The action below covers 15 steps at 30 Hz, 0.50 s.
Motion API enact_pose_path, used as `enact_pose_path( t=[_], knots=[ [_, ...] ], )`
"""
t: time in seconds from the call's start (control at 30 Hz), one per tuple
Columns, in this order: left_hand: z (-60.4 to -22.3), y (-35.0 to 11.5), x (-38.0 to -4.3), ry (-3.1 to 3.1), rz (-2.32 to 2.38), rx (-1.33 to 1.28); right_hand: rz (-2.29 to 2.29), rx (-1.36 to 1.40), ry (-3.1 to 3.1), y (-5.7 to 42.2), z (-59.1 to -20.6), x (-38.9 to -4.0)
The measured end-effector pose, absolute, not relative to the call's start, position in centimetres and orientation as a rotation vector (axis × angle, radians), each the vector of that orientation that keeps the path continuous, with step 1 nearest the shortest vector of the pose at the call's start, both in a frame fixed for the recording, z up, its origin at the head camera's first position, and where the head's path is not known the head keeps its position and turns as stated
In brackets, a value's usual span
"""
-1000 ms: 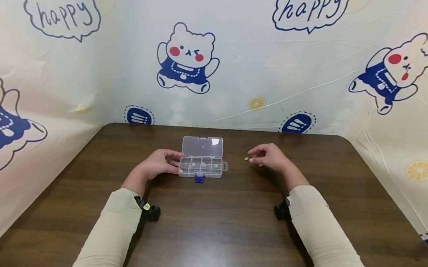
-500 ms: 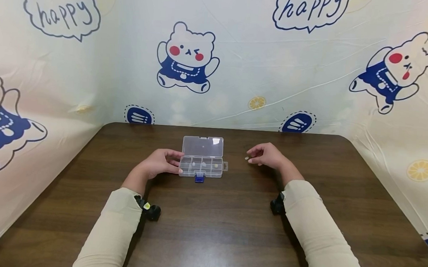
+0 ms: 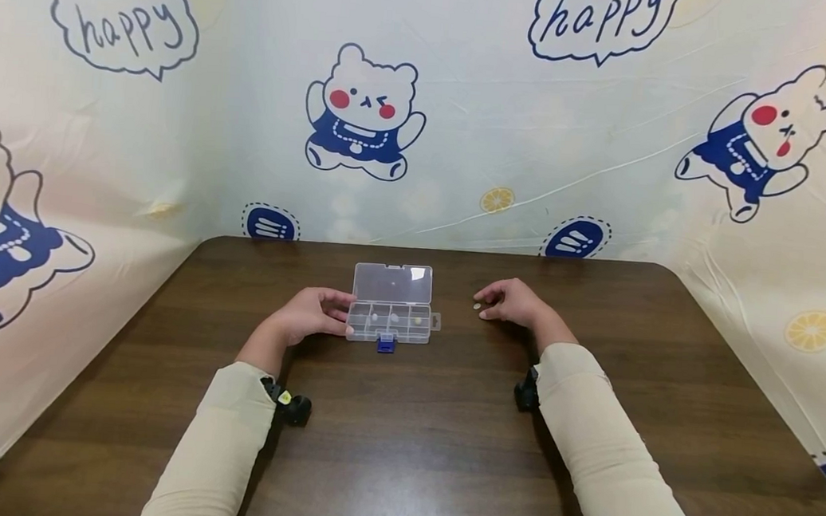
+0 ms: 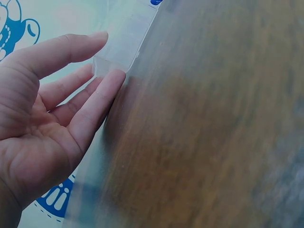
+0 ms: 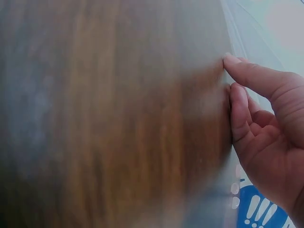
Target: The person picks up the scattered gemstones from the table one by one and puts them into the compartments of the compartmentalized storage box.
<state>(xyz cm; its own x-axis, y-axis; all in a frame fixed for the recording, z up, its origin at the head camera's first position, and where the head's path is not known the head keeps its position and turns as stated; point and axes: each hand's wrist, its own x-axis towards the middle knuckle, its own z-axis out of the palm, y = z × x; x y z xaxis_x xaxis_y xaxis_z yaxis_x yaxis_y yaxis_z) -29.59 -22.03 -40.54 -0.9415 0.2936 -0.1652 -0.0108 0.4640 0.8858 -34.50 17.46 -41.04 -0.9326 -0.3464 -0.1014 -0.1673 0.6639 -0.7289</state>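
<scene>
A clear plastic compartment box stands with its lid raised, a blue latch hanging at its front. Small pale pieces sit in some of its compartments. With thumb and fingers on opposite sides, my left hand grips the box's left end; the left wrist view shows the fingertips against that end. To the right of the box a small pale round piece lies on the table. Around it, my right hand has index finger and thumb slightly apart. The right wrist view hides the piece.
The brown wooden table reaches to a printed cloth backdrop behind and at both sides. A hang tab sticks out from the box's right end. Each wrist wears a small black camera.
My right forearm has swung slightly left and the right hand has settled a little further round the small piece. The left hand and the box stay in place.
</scene>
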Motion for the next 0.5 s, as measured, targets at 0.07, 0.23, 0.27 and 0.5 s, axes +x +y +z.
enact_pose_path(
  t=[0.07, 0.23, 0.27, 0.5],
  knots=[
    [-40.54, -22.07, -29.58, 2.420, 1.471, 0.238, -1.123, -0.408, 2.651, 17.35, -41.06, -34.53],
    [-40.44, -22.03, -29.54, 2.419, 1.483, 0.237, -1.101, -0.413, 2.675, 17.14, -41.01, -34.50],
    [-40.42, -22.01, -29.54, 2.420, 1.484, 0.237, -1.094, -0.419, 2.681, 17.08, -41.00, -34.48],
    [-40.53, -21.92, -29.52, 2.420, 1.483, 0.237, -1.068, -0.417, 2.690, 17.03, -41.02, -34.22]
  ],
)
